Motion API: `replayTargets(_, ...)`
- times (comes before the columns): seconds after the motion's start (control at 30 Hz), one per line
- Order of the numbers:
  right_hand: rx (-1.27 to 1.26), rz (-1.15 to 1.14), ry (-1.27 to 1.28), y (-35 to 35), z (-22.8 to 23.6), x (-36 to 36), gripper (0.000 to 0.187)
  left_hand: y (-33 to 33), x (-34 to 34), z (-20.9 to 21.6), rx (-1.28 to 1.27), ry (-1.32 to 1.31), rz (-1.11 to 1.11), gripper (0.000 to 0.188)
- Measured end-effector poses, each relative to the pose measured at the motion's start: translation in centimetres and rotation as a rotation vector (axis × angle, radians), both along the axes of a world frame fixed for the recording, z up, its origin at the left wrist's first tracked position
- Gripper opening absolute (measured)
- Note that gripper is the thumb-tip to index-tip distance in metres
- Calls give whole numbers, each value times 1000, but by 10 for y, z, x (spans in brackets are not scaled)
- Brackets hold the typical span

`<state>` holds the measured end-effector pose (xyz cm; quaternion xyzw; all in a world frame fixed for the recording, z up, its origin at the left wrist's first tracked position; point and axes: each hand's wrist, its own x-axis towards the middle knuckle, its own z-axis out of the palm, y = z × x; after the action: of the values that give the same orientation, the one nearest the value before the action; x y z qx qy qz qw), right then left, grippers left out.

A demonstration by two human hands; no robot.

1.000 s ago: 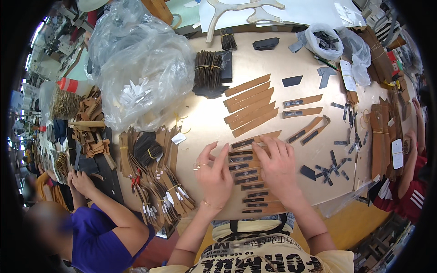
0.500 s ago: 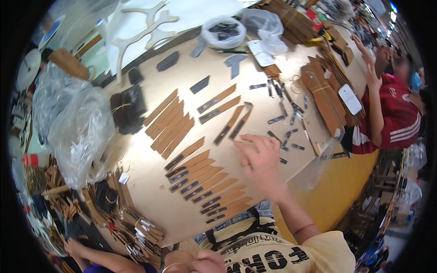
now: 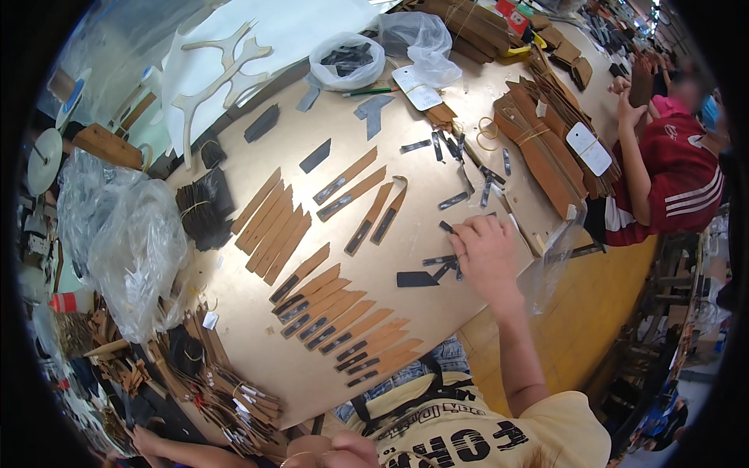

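Observation:
My right hand (image 3: 485,249) reaches low over a scatter of small black strips right of the table's middle. Its fingers are bent downward and slightly apart, with nothing plainly held. One small black strip (image 3: 446,227) lies at the fingertips. A wider dark piece (image 3: 417,279) lies to the left of the hand, near other small strips (image 3: 438,260). Brown pointed leather straps (image 3: 343,317) with black patches lie in a slanting row nearer to me. Two similar straps (image 3: 358,235) lie farther off, one curled at its tip. My left hand is not in view.
Plain brown straps (image 3: 273,234) lie left of centre. A bag of black pieces (image 3: 347,62) stands at the far side. Bundled brown leather (image 3: 534,144) lies right, near a co-worker in red (image 3: 683,168). Plastic bags (image 3: 136,242) sit left; another person's arm (image 3: 183,450) enters lower left.
My right hand has moved away to the right, from beside the two farther straps to the black strips. The wider dark piece now shows near where the hand was. The whole view has shifted slightly.

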<state>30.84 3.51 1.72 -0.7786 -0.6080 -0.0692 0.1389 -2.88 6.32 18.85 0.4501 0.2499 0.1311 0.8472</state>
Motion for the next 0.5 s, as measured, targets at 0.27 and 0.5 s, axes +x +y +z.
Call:
replayTargets(0.27,-60,29,4,5,7,2,12,9,38,-53,340,-672,343,13)
replayTargets(0.5,34,-176,77,25,12,39,13,8,66,-74,582,159,475,19)
